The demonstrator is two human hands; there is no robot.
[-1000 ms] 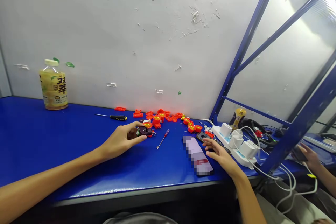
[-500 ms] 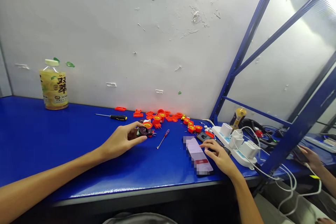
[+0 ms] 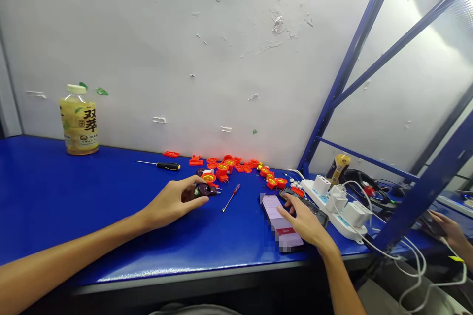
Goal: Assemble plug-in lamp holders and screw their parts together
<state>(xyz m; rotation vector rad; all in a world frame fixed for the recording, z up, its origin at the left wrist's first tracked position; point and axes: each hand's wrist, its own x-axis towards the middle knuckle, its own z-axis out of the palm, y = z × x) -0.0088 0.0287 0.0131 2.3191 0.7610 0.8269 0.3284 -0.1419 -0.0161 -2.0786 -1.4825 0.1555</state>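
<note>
The left hand (image 3: 172, 202) lies low on the blue table (image 3: 74, 197), arm stretched in from the lower left; its thumb and forefinger close in a light pinch around a small dark round part (image 3: 204, 190), which rests on the table just in front of a scatter of orange plastic pieces (image 3: 236, 167) near the wall; the other fingers curl loosely beneath. A small red-handled screwdriver (image 3: 231, 197) lies on the table just to the right of that part, apart from the hand; a longer black-and-yellow-handled screwdriver (image 3: 159, 165) lies farther back, to the left of the orange pieces. The right hand (image 3: 303, 221) rests palm down with its fingers gently spread, holding nothing; its fingertips touch the near edge of a phone (image 3: 279, 224) lying flat near the table's front edge, its screen lit and blurred; a second, dark phone (image 3: 306, 204) lies just behind the hand. To the right of that sits a white power strip (image 3: 334, 204) carrying several white chargers, white cables trailing off the table edge. A bottle of yellow drink (image 3: 79, 120) stands upright at the far left against the white wall; blue steel frame bars (image 3: 343, 66) rise at the right; another person's hand (image 3: 449, 229) shows at the far right edge, beyond the frame, on something dark that I cannot make out.
</note>
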